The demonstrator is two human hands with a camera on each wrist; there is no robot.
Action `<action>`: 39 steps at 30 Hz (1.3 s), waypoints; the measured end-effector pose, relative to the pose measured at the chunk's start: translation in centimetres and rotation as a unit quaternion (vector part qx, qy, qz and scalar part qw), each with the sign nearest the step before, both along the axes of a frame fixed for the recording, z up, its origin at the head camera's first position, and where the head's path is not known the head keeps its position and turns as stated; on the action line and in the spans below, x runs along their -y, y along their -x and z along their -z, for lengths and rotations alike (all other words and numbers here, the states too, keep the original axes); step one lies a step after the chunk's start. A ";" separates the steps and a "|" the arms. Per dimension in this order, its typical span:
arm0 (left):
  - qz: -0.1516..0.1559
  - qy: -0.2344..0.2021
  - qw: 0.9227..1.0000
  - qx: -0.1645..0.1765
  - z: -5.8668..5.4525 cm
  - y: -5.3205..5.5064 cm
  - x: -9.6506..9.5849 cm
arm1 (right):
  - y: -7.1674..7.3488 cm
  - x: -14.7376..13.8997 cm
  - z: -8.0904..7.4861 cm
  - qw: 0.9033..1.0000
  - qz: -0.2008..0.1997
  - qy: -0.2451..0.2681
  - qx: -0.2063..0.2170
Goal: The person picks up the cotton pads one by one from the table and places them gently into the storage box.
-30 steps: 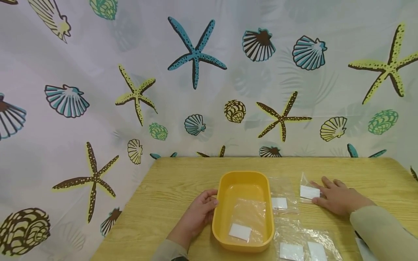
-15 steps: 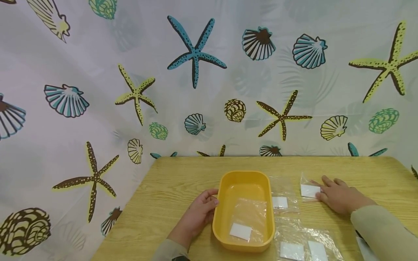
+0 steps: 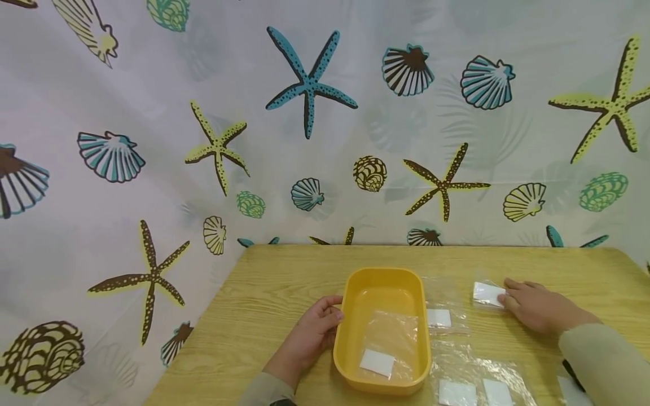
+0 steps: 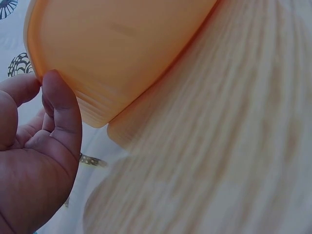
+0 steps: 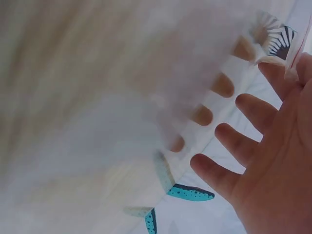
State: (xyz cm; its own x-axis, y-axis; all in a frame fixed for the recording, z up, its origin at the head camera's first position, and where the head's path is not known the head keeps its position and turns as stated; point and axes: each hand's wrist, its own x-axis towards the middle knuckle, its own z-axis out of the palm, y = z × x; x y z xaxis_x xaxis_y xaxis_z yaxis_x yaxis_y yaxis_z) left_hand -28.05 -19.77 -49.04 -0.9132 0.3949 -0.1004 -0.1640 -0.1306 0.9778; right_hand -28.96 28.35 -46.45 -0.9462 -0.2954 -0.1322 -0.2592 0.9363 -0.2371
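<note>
My left hand [image 3: 313, 332] pinches the left rim of a yellow plastic tray [image 3: 383, 293] in the head view. The left wrist view shows thumb and fingers at the edge of the tray [image 4: 122, 53]. Inside it lies a clear plastic bag [image 3: 398, 332] holding a white rectangular piece [image 3: 377, 362]. To the right, my right hand [image 3: 540, 307] pinches a small clear zip bag [image 3: 488, 295] with a white piece in it. In the right wrist view, a red-lined edge of the bag [image 5: 298, 53] sits between thumb and index finger; the other fingers are extended.
Right of the tray, a clear bag [image 3: 447, 299] with a white piece lies on the wooden table [image 3: 284, 270]. Nearer are more bags with white pieces [image 3: 457, 392]. A partly hidden white object [image 3: 574, 390] lies beneath the right forearm. A shell-patterned curtain [image 3: 335, 141] hangs behind.
The right hand's fingers have drawn together at the small bag's right edge, where they were spread before. The left hand still holds the tray. The head view has shifted slightly.
</note>
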 end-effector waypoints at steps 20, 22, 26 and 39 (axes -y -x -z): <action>-0.009 0.008 1.000 0.003 -0.5 -0.4 -0.1 | -1.4 5.8 -4.3 0.991 -0.061 0.000 -0.123; -0.008 0.010 1.000 0.002 -0.5 -0.4 -0.1 | -1.7 6.3 -4.8 0.990 -0.065 0.002 -0.127; -0.006 0.010 1.000 0.005 -0.6 -0.4 -0.1 | -2.2 7.4 -5.5 0.988 -0.068 0.001 -0.137; -0.007 0.002 1.000 0.000 -0.3 -0.2 -0.1 | -3.3 10.6 -5.8 0.981 -0.091 0.018 -0.172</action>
